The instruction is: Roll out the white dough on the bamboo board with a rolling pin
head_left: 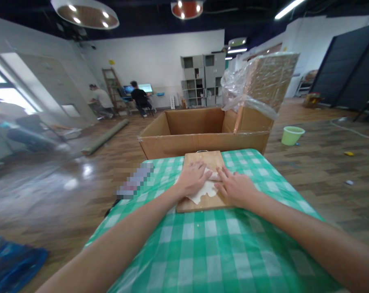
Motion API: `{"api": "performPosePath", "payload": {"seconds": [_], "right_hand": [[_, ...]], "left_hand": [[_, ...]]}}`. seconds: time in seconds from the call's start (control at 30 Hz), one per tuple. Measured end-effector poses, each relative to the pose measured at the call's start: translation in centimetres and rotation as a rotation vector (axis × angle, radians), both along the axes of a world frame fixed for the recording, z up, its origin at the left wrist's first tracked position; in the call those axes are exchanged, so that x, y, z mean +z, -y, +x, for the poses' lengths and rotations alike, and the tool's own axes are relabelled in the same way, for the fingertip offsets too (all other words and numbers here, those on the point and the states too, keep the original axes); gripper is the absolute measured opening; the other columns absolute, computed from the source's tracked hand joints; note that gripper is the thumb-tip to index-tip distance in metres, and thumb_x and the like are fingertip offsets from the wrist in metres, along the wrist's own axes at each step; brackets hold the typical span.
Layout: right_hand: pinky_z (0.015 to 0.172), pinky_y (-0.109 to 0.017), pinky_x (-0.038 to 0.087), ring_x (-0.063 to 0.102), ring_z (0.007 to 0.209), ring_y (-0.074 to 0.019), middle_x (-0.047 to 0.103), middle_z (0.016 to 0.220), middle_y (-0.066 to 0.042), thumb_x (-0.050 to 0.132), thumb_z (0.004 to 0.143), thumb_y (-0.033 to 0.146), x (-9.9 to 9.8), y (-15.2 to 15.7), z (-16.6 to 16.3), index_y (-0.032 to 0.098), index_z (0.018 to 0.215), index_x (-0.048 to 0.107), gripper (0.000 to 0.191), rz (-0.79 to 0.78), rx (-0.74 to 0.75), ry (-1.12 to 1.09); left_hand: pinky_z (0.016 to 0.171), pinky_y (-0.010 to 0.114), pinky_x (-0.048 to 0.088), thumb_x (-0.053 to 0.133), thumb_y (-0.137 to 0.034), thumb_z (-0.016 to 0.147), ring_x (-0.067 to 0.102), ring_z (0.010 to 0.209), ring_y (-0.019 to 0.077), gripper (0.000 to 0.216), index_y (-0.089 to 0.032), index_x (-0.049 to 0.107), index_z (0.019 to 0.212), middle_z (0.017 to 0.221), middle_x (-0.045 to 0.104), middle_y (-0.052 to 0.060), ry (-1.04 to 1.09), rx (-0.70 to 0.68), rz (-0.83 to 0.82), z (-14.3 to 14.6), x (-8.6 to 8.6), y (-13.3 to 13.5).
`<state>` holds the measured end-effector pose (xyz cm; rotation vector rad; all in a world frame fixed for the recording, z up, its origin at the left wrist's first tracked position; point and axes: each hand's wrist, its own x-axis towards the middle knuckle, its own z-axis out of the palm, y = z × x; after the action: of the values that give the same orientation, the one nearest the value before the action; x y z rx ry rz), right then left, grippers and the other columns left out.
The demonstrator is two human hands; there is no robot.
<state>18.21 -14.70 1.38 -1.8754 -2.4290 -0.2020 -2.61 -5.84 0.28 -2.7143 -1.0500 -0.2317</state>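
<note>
A wooden cutting board point(189, 206) lies on the table, with a thin, ragged-edged sheet of white dough point(205, 191) on it. Along the dough's far part runs a pale roll point(214, 176); whether it is rolled-up dough or a rolling pin, I cannot tell. My left hand point(193, 178) rests palm down over the left side of the dough, fingers stretched forward. From the right, my right hand point(235, 186) lies on the roll's right end and the dough's edge, its fingers extended. Both palms hide part of the dough.
A green-and-white checked cloth point(203, 252) covers the table. Just beyond stands a large open cardboard box point(199, 142). A blurred-out flat item point(135, 181) sits at the table's left edge. A light green bucket point(292, 135) stands right on the floor. Several people sit farther back.
</note>
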Motion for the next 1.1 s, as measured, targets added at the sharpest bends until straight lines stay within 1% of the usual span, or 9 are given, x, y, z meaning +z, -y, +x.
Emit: {"api": "performPosePath", "payload": {"seconds": [0.1, 0.2, 0.33, 0.47, 0.6, 0.7, 0.83, 0.93, 1.1], "right_hand": [[0.099, -0.056, 0.052, 0.059, 0.133, -0.0426, 0.035, 0.17, -0.019, 0.028, 0.107, 0.057, -0.4, 1.9, -0.2, 0.017, 0.166, 0.035, 0.072, 0.024, 0.077, -0.043], [0.112, -0.06, 0.044, 0.04, 0.15, -0.0433, 0.036, 0.17, -0.017, 0.03, 0.107, 0.059, -1.0, 2.9, 0.0, 0.014, 0.166, 0.035, 0.073, 0.067, 0.189, -0.097], [0.123, -0.055, 0.034, 0.027, 0.159, -0.0383, 0.035, 0.171, -0.016, 0.028, 0.109, 0.058, -1.5, 1.8, 0.6, 0.011, 0.165, 0.037, 0.073, 0.082, 0.249, -0.128], [0.124, -0.055, 0.031, 0.028, 0.159, -0.0371, 0.041, 0.167, -0.018, 0.024, 0.11, 0.056, -1.3, -1.6, 0.8, 0.011, 0.159, 0.047, 0.07, 0.105, 0.189, -0.116], [0.125, -0.056, 0.027, 0.029, 0.158, -0.039, 0.04, 0.166, -0.023, 0.025, 0.11, 0.055, -1.2, -6.1, 1.4, 0.008, 0.151, 0.055, 0.069, 0.157, 0.095, -0.074], [0.123, -0.057, 0.028, 0.033, 0.157, -0.0374, 0.039, 0.167, -0.023, 0.024, 0.11, 0.055, -1.4, -9.4, 2.1, 0.011, 0.144, 0.062, 0.068, 0.1, 0.038, -0.071], [0.125, -0.055, 0.025, 0.03, 0.158, -0.0335, 0.048, 0.162, -0.021, 0.019, 0.11, 0.055, -1.5, -12.7, 2.7, 0.01, 0.148, 0.059, 0.071, 0.055, 0.062, -0.105], [0.126, -0.052, 0.026, 0.029, 0.159, -0.0326, 0.055, 0.158, -0.016, 0.019, 0.11, 0.052, -1.3, -14.2, 2.8, 0.014, 0.152, 0.055, 0.067, 0.031, 0.104, -0.107], [0.123, -0.052, 0.03, 0.035, 0.156, -0.0337, 0.057, 0.157, -0.012, 0.021, 0.11, 0.048, -1.3, -15.4, 3.0, 0.019, 0.155, 0.053, 0.062, -0.039, 0.126, -0.113]], "left_hand": [[0.129, 0.047, 0.026, 0.021, -0.054, 0.111, 0.041, 0.154, 0.0285, 0.068, -0.008, 0.048, 0.154, 0.163, 0.047, 0.019, 0.062, 0.069, -0.066, -1.3, -0.1, 2.3], [0.129, 0.046, 0.028, 0.02, -0.061, 0.109, 0.037, 0.157, 0.0284, 0.076, -0.008, 0.041, 0.159, 0.167, 0.041, 0.019, 0.078, 0.092, -0.122, -2.3, 0.2, 4.2], [0.13, 0.046, 0.026, 0.018, -0.062, 0.109, 0.035, 0.158, 0.0274, 0.077, -0.009, 0.039, 0.16, 0.168, 0.039, 0.018, 0.082, 0.104, -0.158, -2.2, 0.6, 4.2], [0.131, 0.05, 0.023, 0.018, -0.056, 0.111, 0.029, 0.161, 0.0285, 0.073, -0.007, 0.04, 0.159, 0.169, 0.036, 0.02, 0.074, 0.124, -0.144, -0.7, 0.2, 1.1], [0.127, 0.05, 0.031, 0.018, -0.045, 0.113, 0.034, 0.159, 0.0289, 0.06, -0.012, 0.05, 0.153, 0.167, 0.041, 0.02, 0.015, 0.095, -0.135, 0.9, 0.1, -3.0], [0.123, 0.051, 0.037, 0.021, -0.04, 0.113, 0.037, 0.157, 0.03, 0.054, -0.017, 0.049, 0.153, 0.166, 0.042, 0.019, -0.018, 0.093, -0.119, 1.7, 0.3, -5.7], [0.12, 0.056, 0.039, 0.025, -0.041, 0.112, 0.036, 0.157, 0.0339, 0.051, -0.025, 0.043, 0.157, 0.17, 0.036, 0.018, -0.061, 0.103, -0.126, 2.5, 0.4, -8.6], [0.119, 0.058, 0.039, 0.029, -0.045, 0.111, 0.035, 0.156, 0.0352, 0.05, -0.028, 0.045, 0.155, 0.17, 0.036, 0.015, -0.038, 0.168, -0.162, 3.0, 0.4, -10.2], [0.117, 0.057, 0.041, 0.032, -0.049, 0.11, 0.038, 0.154, 0.0354, 0.051, -0.028, 0.047, 0.155, 0.168, 0.04, 0.015, -0.02, 0.23, -0.203, 3.3, 0.4, -11.3]]}}
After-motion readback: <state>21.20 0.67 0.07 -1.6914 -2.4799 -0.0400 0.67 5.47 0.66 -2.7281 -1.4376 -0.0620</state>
